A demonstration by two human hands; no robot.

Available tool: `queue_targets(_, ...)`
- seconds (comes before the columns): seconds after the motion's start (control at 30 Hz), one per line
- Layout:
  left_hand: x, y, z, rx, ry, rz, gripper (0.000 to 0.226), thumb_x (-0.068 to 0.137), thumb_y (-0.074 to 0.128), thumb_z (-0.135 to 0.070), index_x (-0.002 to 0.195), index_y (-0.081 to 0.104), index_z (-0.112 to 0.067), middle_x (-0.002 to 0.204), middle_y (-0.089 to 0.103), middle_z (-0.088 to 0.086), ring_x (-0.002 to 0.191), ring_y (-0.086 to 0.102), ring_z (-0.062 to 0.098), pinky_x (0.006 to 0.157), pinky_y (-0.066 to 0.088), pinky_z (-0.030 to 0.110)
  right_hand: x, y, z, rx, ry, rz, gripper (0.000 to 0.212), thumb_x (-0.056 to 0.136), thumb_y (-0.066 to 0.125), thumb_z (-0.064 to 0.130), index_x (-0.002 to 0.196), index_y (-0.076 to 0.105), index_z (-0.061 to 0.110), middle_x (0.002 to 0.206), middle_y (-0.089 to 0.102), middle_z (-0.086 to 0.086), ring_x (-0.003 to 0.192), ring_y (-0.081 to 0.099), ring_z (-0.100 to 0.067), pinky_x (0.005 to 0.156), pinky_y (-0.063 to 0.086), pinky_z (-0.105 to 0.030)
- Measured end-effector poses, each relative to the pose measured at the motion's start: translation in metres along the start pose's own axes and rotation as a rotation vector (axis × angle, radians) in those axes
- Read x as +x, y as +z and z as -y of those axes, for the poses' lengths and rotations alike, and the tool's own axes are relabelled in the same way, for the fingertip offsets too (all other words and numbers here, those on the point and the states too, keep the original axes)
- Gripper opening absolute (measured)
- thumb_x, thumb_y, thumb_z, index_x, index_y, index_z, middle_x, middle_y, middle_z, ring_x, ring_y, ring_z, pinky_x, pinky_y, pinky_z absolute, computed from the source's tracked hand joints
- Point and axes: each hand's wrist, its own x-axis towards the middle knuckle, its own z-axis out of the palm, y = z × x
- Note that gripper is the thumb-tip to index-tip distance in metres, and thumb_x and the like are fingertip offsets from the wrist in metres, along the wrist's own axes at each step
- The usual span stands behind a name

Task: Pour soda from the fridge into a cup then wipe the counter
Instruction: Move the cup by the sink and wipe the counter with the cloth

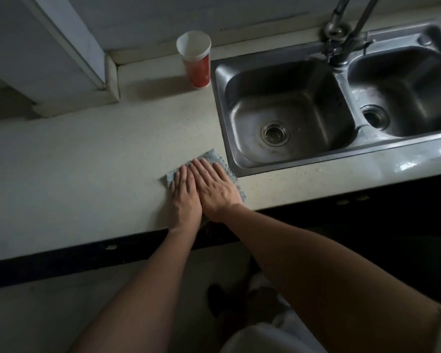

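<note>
A grey-blue cloth (209, 157) lies flat on the pale counter (87, 159), just left of the sink's front corner. My left hand (185, 197) presses down on it with straight fingers. Beside it, my right hand (215, 186) also lies flat on the cloth, fingers straight and partly overlapping the left hand. Most of the cloth is hidden under both hands. A red and white paper cup (196, 61) stands upright at the back of the counter near the wall; its contents cannot be seen.
A steel double sink (346, 154) with a tap (341, 34) fills the right side. A white pillar or cabinet edge (69, 47) juts onto the counter at the back left. The counter's dark front edge (87, 256) runs below my wrists.
</note>
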Motion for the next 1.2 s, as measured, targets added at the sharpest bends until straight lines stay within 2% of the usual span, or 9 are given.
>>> queue_targets(0.2,-0.026,0.006,-0.023,0.042,0.223,0.05,0.051,0.088,0.033,-0.01,0.134,0.051,0.004,0.138,0.052,0.021,0.127,0.052,0.033,0.105,0.039,0.047,-0.058,0.012,-0.006,0.053,0.21,-0.08,0.063,0.1,0.02,0.037,0.157,0.006,0.014,0.165,0.004,-0.002,0.151,-0.006,-0.016,0.123,-0.002,-0.04)
queue_targets(0.3,-0.032,0.008,-0.054,0.07,0.334,0.097,0.055,0.09,0.028,-0.012,0.14,0.044,0.003,0.145,0.045,0.019,0.135,0.044,0.032,0.111,0.035,0.045,-0.087,0.015,-0.026,0.072,0.322,-0.091,0.064,0.1,0.018,0.039,0.157,0.001,0.015,0.165,-0.003,-0.002,0.151,-0.009,-0.017,0.123,0.001,-0.041)
queue_targets(0.47,-0.037,0.02,-0.114,0.122,0.512,0.177,0.059,0.093,0.01,-0.013,0.15,0.009,0.001,0.159,0.014,0.02,0.148,0.013,0.031,0.118,0.019,0.046,-0.135,0.01,-0.067,0.041,0.482,-0.15,0.066,0.1,0.02,0.042,0.157,0.005,0.014,0.165,0.0,-0.004,0.152,-0.004,-0.02,0.123,0.006,-0.042)
queue_targets(0.6,-0.038,0.028,-0.168,0.136,0.597,0.212,0.06,0.095,0.014,-0.012,0.149,-0.01,-0.002,0.161,-0.005,0.017,0.149,-0.005,0.03,0.121,0.003,0.044,-0.165,0.006,-0.109,0.025,0.575,-0.161,0.066,0.098,0.019,0.042,0.157,0.008,0.015,0.165,0.004,-0.003,0.152,-0.001,-0.019,0.123,0.008,-0.041)
queue_targets(0.7,-0.027,0.031,-0.199,0.085,0.586,0.225,0.059,0.093,0.006,-0.013,0.15,-0.008,-0.004,0.161,-0.003,0.013,0.149,-0.003,0.027,0.121,-0.003,0.039,-0.17,-0.002,-0.143,0.041,0.592,-0.148,0.065,0.099,0.019,0.042,0.157,0.006,0.018,0.165,0.002,-0.001,0.151,-0.003,-0.017,0.123,0.009,-0.04)
queue_targets(0.83,-0.002,0.029,-0.224,0.082,0.559,0.296,0.064,0.09,0.003,-0.015,0.152,-0.008,-0.006,0.161,-0.01,0.01,0.149,-0.01,0.024,0.119,-0.009,0.037,-0.157,-0.012,-0.172,0.048,0.592,-0.121,0.069,0.1,0.03,0.043,0.157,0.003,0.017,0.165,-0.003,-0.002,0.151,-0.007,-0.018,0.123,0.006,-0.04)
queue_targets(1.03,0.036,0.033,-0.239,0.049,0.496,0.296,0.055,0.102,0.017,-0.01,0.153,-0.005,-0.006,0.162,-0.007,0.009,0.149,-0.007,0.022,0.121,-0.006,0.034,-0.129,-0.023,-0.206,0.006,0.545,-0.1,0.068,0.101,0.031,0.042,0.157,0.002,0.016,0.165,-0.004,-0.003,0.151,-0.009,-0.019,0.123,0.0,-0.039)
queue_targets(1.13,0.03,0.037,-0.235,-0.005,0.492,0.256,0.058,0.096,0.01,-0.012,0.153,0.001,-0.005,0.162,-0.001,0.01,0.149,-0.002,0.023,0.121,-0.003,0.034,-0.13,-0.021,-0.199,-0.032,0.534,-0.089,0.07,0.1,0.026,0.043,0.157,-0.003,0.014,0.164,-0.009,-0.005,0.151,-0.013,-0.022,0.123,0.001,-0.043)
queue_targets(1.2,0.021,0.037,-0.223,-0.024,0.472,0.18,0.059,0.094,0.01,-0.013,0.152,0.012,-0.004,0.161,0.011,0.012,0.149,0.009,0.024,0.122,0.007,0.036,-0.13,-0.02,-0.187,-0.028,0.514,-0.095,0.071,0.1,0.025,0.044,0.156,-0.005,0.013,0.164,-0.011,-0.006,0.15,-0.014,-0.023,0.123,0.001,-0.044)
